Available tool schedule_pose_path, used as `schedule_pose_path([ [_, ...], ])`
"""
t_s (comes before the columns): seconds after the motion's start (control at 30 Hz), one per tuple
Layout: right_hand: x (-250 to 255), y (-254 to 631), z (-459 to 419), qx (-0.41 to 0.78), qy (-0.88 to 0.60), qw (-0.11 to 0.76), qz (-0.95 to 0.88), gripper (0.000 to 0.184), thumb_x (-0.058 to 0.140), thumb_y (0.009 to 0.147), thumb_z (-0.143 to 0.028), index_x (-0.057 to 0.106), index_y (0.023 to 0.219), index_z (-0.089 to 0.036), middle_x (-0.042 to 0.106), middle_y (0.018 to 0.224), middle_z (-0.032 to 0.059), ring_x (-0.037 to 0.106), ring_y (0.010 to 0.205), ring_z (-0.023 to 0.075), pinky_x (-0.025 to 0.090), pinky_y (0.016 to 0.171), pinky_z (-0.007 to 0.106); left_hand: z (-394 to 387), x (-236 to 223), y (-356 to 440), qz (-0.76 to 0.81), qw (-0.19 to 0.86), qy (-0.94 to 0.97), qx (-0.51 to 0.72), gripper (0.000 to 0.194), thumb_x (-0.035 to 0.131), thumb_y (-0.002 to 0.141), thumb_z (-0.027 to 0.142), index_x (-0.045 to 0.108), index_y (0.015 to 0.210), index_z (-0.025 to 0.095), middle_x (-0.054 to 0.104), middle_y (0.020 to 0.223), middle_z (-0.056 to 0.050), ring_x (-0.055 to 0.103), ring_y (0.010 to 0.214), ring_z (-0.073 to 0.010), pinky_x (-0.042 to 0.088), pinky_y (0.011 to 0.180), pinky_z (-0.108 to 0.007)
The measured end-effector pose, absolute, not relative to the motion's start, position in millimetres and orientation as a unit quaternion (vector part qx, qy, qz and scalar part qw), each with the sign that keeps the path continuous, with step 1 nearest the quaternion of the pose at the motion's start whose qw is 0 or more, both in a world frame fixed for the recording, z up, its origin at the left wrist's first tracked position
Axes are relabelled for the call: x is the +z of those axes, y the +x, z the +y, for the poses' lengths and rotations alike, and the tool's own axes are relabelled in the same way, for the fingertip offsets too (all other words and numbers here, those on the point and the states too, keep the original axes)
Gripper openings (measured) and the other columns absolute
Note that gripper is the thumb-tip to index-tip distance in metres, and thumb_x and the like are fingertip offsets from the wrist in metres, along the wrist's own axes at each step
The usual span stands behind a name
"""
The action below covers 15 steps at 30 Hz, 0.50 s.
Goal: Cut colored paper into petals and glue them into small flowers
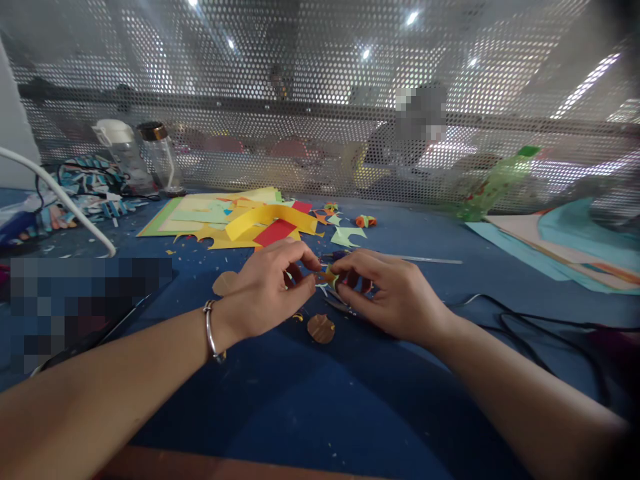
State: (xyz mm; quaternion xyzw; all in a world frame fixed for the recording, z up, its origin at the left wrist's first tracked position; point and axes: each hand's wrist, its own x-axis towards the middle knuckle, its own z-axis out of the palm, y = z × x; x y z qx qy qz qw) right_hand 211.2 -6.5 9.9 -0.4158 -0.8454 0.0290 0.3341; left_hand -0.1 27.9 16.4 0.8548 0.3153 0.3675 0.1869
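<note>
My left hand [273, 287] and my right hand [385, 293] meet over the middle of the blue table [320, 400]. Both pinch a small folded piece of coloured paper [329, 275] between thumb and fingertips. A silver bangle [211, 331] circles my left wrist. A round brown paper disc [321, 328] lies on the table just below my hands. Another brown cut-out [225, 283] lies to the left of my left hand. Scissors [336, 305] are partly hidden under my right hand.
A pile of yellow, red and green paper sheets [240, 220] lies behind my hands. Two bottles [145, 157] stand at the back left by a perforated metal screen [320, 100]. Teal and white sheets [565, 247] lie right. Black cables [525, 327] run along the right.
</note>
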Motion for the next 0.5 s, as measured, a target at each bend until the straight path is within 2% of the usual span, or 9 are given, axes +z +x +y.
schedule_pose_path([
  [0.3,10.8,210.8,-6.3,0.024,-0.414,0.330,-0.848,0.014,0.058,0.085,-0.013,0.063,0.096,-0.020,0.069,0.088,0.0027,0.062,0.068,0.0120,0.050,0.065,0.025,29.2,14.6,0.4,0.308,0.180,0.863,0.357,0.010,0.062,0.080,0.013,0.065,0.089,0.017,0.065,0.082,-0.001,0.061,0.067,-0.0103,0.052,0.067,-0.026],
  [0.5,10.5,210.3,-6.6,0.023,-0.412,0.332,-0.848,0.014,0.058,0.085,-0.014,0.062,0.096,-0.021,0.069,0.087,0.0025,0.063,0.067,0.0124,0.050,0.065,0.026,28.5,14.5,0.1,0.311,0.182,0.860,0.362,0.012,0.063,0.080,0.013,0.064,0.090,0.018,0.066,0.083,0.000,0.061,0.065,-0.0100,0.052,0.064,-0.025],
])
